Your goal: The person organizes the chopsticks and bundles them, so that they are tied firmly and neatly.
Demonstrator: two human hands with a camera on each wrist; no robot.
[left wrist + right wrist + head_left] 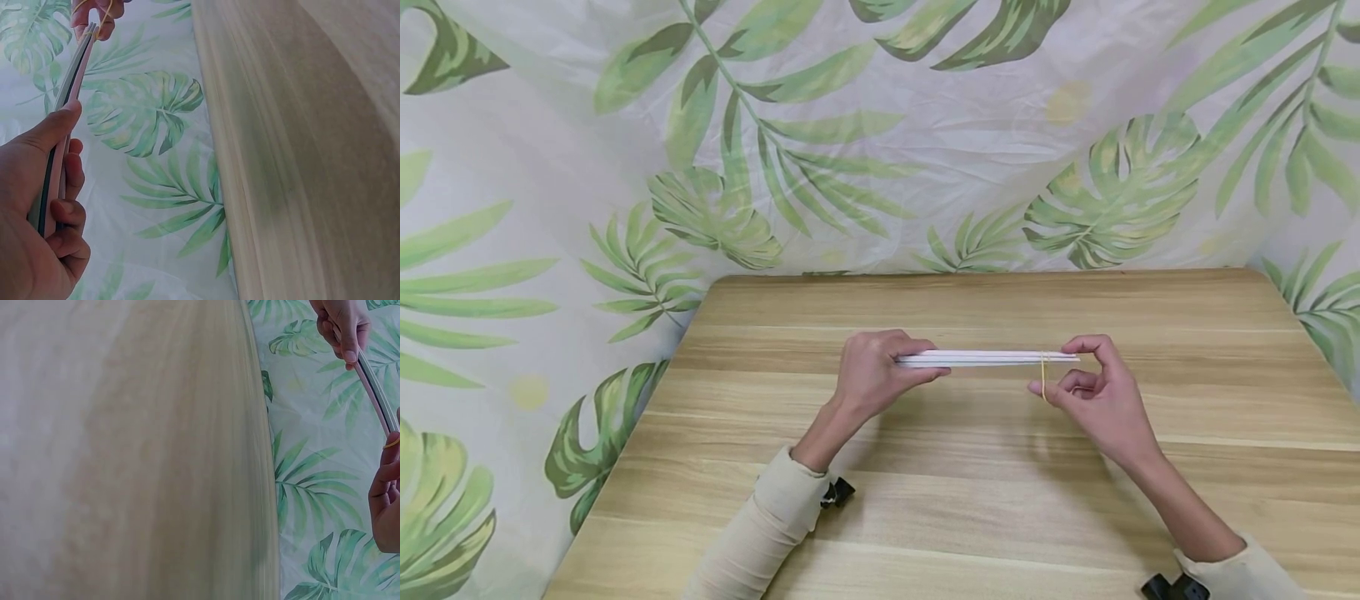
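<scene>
- Grips left end of a bundle of thin strips (pixel 985 358) in the left hand (pixel 872 375); closed snugly, with thumb along one side and fingers curled round the other.
- Held up in the air over the desk (pixel 925 517), roughly midway between left and right edges, a bit in front of the far edge as seen from the head.
- Points rightward out of the left grip, with long axis about parallel to the desk's far edge; reaches the right hand (pixel 1101 404) with the free tip.
- Wears a yellow rubber band (pixel 1043 375) round the strips, close to the right tip; so much nearer the right hand than the left.
- Hooks the band on the right thumb, pulled taut toward the desk's near side. Key relation: band crossing the long axis at about a right angle.
- Spreads right thumb and index apart, with other fingers curled in; holds the band there. Places index tip at the far side of the strip ends; cannot tell if touching.
- Shows the band over right-hand fingers in left wrist view too, cut off by the frame; cannot count turns.
- Cannot tell strip material or exact number.
- Backed by leafy cloth (pixel 835 167) beyond the desk's far edge.
</scene>
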